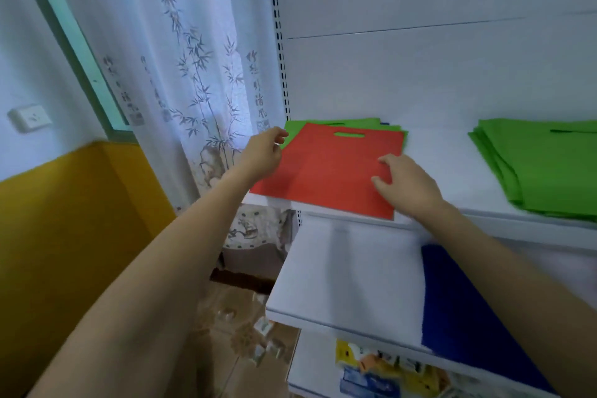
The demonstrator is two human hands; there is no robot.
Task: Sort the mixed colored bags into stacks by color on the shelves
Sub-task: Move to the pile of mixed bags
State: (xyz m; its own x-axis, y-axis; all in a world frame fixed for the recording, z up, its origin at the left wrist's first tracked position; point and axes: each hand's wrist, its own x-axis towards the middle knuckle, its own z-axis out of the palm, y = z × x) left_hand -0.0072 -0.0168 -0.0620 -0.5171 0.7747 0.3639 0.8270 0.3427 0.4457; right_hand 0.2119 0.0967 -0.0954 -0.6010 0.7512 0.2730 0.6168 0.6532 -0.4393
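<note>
A red bag (329, 168) with a cut-out handle lies on top of a mixed pile at the left of the upper shelf (445, 171). Green bags (365, 123) and a sliver of blue show beneath it. My right hand (407, 186) presses on the red bag's right part with its fingers spread flat. At the bag's left edge is my left hand (263, 153), its fingers loosely curled and its fingertips over the green bag, gripping nothing that I can see. A stack of green bags (542, 168) lies at the right of the same shelf. A blue bag (468, 310) lies on the lower shelf (342, 271).
The white shelf unit has a slotted upright (281, 52) at its left side. A bamboo-print curtain (193, 74) hangs left of the shelves beside a yellow wall panel (64, 220). Packaged goods (381, 371) sit below the lower shelf.
</note>
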